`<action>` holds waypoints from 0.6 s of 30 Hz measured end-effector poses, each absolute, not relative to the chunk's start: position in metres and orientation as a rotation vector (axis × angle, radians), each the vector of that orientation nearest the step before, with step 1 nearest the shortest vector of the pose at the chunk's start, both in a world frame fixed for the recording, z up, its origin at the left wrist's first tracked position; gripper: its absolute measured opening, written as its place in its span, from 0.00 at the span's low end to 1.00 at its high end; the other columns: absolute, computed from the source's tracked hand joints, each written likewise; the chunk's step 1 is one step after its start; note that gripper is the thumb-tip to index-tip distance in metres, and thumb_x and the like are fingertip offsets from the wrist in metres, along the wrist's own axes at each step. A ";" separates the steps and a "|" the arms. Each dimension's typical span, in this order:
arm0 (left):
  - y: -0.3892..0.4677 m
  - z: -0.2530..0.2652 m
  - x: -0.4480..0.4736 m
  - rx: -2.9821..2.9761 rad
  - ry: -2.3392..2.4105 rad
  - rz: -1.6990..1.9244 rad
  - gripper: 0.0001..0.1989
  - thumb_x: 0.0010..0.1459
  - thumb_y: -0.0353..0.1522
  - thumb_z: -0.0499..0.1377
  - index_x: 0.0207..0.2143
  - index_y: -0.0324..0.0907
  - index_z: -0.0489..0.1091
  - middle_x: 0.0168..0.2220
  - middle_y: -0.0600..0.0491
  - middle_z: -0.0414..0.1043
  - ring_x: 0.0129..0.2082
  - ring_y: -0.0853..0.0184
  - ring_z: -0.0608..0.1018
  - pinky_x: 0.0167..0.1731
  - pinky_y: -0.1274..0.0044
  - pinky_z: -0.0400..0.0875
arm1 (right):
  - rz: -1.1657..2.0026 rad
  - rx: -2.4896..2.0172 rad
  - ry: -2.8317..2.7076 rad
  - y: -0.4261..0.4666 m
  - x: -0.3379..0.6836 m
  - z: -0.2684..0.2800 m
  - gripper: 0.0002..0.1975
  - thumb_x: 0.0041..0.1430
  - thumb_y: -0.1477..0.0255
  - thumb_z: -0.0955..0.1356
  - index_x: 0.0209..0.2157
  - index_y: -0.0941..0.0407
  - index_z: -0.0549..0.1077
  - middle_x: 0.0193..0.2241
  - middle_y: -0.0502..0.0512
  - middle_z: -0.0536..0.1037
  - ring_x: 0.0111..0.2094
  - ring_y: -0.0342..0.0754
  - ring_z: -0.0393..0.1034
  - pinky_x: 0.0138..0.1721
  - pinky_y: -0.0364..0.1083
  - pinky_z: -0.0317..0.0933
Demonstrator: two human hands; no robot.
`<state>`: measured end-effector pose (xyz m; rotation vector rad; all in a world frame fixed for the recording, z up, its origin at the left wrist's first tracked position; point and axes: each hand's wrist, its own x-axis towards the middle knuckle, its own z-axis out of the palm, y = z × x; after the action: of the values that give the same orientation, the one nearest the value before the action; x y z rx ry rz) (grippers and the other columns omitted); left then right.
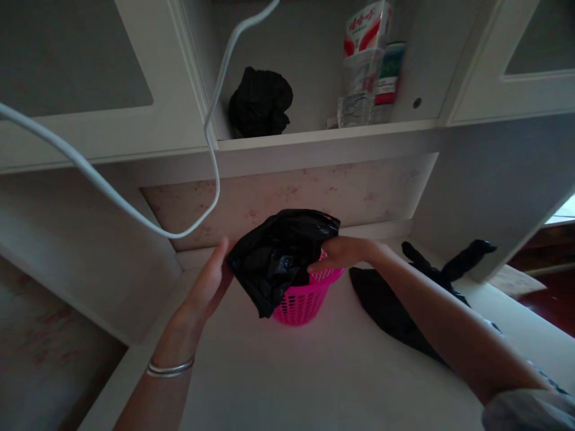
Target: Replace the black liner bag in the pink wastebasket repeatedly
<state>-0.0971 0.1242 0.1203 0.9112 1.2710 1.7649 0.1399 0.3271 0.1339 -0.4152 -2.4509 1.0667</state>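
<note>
A bright pink perforated plastic basket point(300, 304) stands on the white surface. Over its mouth spreads a black plastic bag point(274, 254), covering the left part of the rim and hanging down in front. My left hand point(212, 281) grips the bag's left edge, thumb up and the other fingers partly hidden behind the plastic. At the right of the basket, my right hand point(345, 251) reaches over the rim and is closed on the bag's right edge. Some of its fingertips are hidden by the bag. Pink mesh shows below that hand.
Another black bag with tied handles point(390, 305) lies on the white desktop point(269, 371) beneath my right forearm. A crumpled black bag point(260, 102) and a clear plastic bottle point(362, 78) stand on the shelf above. A white cable point(135, 212) hangs across the left foreground.
</note>
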 end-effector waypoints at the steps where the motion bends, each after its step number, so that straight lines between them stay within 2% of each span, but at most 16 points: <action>1: 0.125 0.119 -0.101 0.878 1.271 1.772 0.31 0.51 0.59 0.66 0.36 0.40 0.84 0.43 0.42 0.84 0.55 0.45 0.79 0.52 0.61 0.77 | 1.085 -0.427 -2.513 0.331 0.148 0.141 0.23 0.31 0.64 0.84 0.33 0.53 0.84 0.37 0.54 0.86 0.43 0.59 0.80 0.49 0.53 0.73; 4: 0.126 0.119 -0.110 0.826 1.330 1.832 0.23 0.50 0.51 0.70 0.38 0.42 0.84 0.46 0.45 0.83 0.53 0.51 0.79 0.48 0.69 0.77 | 1.082 -0.536 -2.597 0.343 0.170 0.164 0.15 0.47 0.56 0.80 0.27 0.54 0.83 0.28 0.52 0.84 0.31 0.50 0.78 0.37 0.46 0.71; 6: 0.127 0.120 -0.112 0.859 1.368 1.832 0.19 0.48 0.41 0.74 0.41 0.43 0.85 0.51 0.49 0.80 0.51 0.58 0.79 0.46 0.76 0.75 | 1.071 -0.693 -2.409 0.345 0.176 0.176 0.22 0.57 0.51 0.74 0.25 0.56 0.81 0.24 0.53 0.82 0.24 0.45 0.73 0.27 0.42 0.66; 7: 0.128 0.121 -0.111 0.885 1.376 1.816 0.19 0.46 0.38 0.76 0.42 0.43 0.84 0.53 0.50 0.79 0.50 0.61 0.79 0.45 0.79 0.74 | 1.068 -0.759 -2.288 0.343 0.176 0.179 0.24 0.60 0.48 0.71 0.28 0.56 0.81 0.23 0.53 0.81 0.21 0.43 0.71 0.24 0.41 0.63; 9: 0.129 0.125 -0.105 0.941 1.376 1.765 0.21 0.44 0.35 0.77 0.44 0.44 0.84 0.55 0.51 0.76 0.49 0.63 0.78 0.44 0.80 0.74 | 1.101 -0.837 -2.120 0.335 0.168 0.178 0.28 0.63 0.45 0.68 0.44 0.56 0.81 0.23 0.54 0.82 0.18 0.43 0.69 0.19 0.41 0.60; 11: 0.130 0.129 -0.094 0.994 1.350 1.711 0.22 0.42 0.34 0.78 0.43 0.44 0.85 0.54 0.51 0.74 0.50 0.61 0.77 0.45 0.79 0.74 | 1.211 -0.849 -2.140 0.324 0.153 0.169 0.36 0.65 0.42 0.65 0.63 0.53 0.70 0.23 0.53 0.82 0.16 0.45 0.70 0.19 0.42 0.62; 12: 0.131 0.130 -0.088 1.014 1.331 1.689 0.22 0.41 0.34 0.79 0.42 0.43 0.85 0.53 0.50 0.73 0.51 0.60 0.77 0.45 0.78 0.74 | 1.295 -0.848 -2.167 0.318 0.146 0.163 0.39 0.65 0.41 0.64 0.66 0.52 0.66 0.23 0.53 0.82 0.16 0.46 0.70 0.19 0.43 0.64; 13: 0.132 0.132 -0.081 1.027 1.310 1.675 0.22 0.40 0.35 0.79 0.41 0.42 0.85 0.52 0.50 0.73 0.51 0.59 0.76 0.46 0.78 0.74 | 1.381 -0.844 -2.186 0.313 0.138 0.157 0.39 0.64 0.41 0.65 0.66 0.51 0.67 0.23 0.53 0.82 0.16 0.46 0.71 0.19 0.43 0.65; 14: 0.133 0.132 -0.076 1.032 1.289 1.670 0.22 0.40 0.36 0.79 0.40 0.42 0.85 0.51 0.49 0.73 0.52 0.58 0.76 0.46 0.78 0.74 | 1.455 -0.834 -2.196 0.309 0.131 0.152 0.37 0.62 0.41 0.67 0.62 0.52 0.72 0.24 0.53 0.83 0.17 0.46 0.72 0.20 0.43 0.66; 16: 0.134 0.132 -0.069 1.018 1.253 1.691 0.21 0.41 0.38 0.79 0.39 0.41 0.85 0.49 0.49 0.74 0.51 0.59 0.76 0.46 0.79 0.74 | 1.537 -0.802 -2.174 0.304 0.122 0.144 0.30 0.57 0.43 0.72 0.45 0.54 0.81 0.26 0.54 0.83 0.18 0.44 0.73 0.21 0.42 0.67; 18: 0.134 0.130 -0.068 0.972 1.225 1.732 0.20 0.43 0.41 0.78 0.38 0.41 0.85 0.46 0.49 0.76 0.47 0.61 0.77 0.43 0.78 0.74 | 1.556 -0.776 -2.099 0.304 0.121 0.143 0.24 0.52 0.48 0.77 0.33 0.56 0.81 0.28 0.54 0.83 0.22 0.44 0.74 0.23 0.41 0.67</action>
<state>-0.0685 0.1337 0.1295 0.9717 1.2254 1.7323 0.1207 0.3039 0.1428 -0.7758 -2.0992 1.5561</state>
